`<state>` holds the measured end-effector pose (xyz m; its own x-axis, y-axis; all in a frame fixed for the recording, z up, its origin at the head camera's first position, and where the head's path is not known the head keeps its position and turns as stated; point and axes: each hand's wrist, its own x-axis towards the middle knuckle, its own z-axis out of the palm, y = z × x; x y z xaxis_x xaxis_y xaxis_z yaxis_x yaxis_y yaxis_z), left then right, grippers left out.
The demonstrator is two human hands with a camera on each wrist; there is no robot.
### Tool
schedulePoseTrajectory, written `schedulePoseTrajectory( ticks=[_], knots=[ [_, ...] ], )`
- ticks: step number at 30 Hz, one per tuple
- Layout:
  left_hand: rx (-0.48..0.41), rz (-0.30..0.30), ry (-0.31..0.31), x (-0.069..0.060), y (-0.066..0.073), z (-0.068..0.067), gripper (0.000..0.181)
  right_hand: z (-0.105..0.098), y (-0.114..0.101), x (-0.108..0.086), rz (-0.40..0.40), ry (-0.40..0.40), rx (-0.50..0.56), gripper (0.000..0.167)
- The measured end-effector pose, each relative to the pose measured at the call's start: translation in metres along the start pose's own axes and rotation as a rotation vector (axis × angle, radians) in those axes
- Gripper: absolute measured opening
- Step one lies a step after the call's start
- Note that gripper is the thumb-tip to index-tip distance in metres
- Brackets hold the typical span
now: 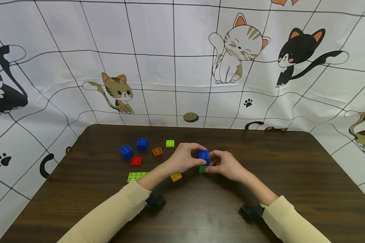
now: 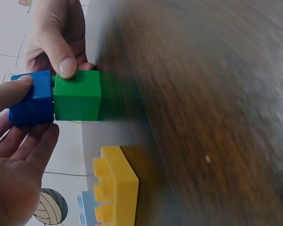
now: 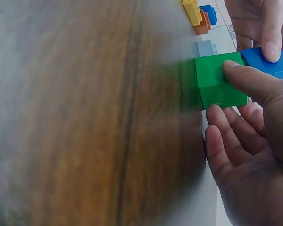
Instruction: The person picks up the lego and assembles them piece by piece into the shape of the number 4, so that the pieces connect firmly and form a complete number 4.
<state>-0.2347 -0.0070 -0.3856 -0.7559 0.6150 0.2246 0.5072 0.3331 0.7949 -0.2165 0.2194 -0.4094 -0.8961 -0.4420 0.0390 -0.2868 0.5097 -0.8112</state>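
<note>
The left hand point(image 1: 184, 158) pinches a blue block point(image 1: 203, 155) between thumb and fingers. Directly beneath it is a green block point(image 1: 203, 169), which the right hand point(image 1: 228, 166) grips by its sides. In the left wrist view the blue block point(image 2: 33, 100) lies against the studded face of the green block point(image 2: 78, 96), with a thin gap between them. The right wrist view has the right thumb on one face of the green block point(image 3: 219, 81) and fingertips on another, while the left hand's fingertip touches the blue block point(image 3: 269, 63).
Left of the hands lie two blue blocks point(image 1: 142, 144) point(image 1: 126, 152), a red block point(image 1: 136, 161), an orange block point(image 1: 157, 152), a small lime block point(image 1: 170, 143) and a longer lime block point(image 1: 136, 176). A yellow block point(image 1: 176, 177) is partly behind the left forearm. A light blue block point(image 2: 88, 207) stands beyond the yellow one.
</note>
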Motion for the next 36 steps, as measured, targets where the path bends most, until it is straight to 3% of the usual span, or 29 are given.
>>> schedulePoseTrajectory(
  ticks=[7,25,36],
  knots=[
    [0.062,-0.006,0.024,0.003,0.003,0.005,0.033,0.001,-0.003,-0.001,-0.002,0.009,0.012,0.036],
    [0.211,0.079,-0.040,0.012,0.006,0.003,0.031,-0.001,-0.005,0.001,0.008,0.039,-0.043,0.032],
    [0.184,0.005,-0.020,0.006,0.009,0.005,0.033,0.000,-0.006,0.000,0.000,0.024,-0.057,0.032]
  ],
)
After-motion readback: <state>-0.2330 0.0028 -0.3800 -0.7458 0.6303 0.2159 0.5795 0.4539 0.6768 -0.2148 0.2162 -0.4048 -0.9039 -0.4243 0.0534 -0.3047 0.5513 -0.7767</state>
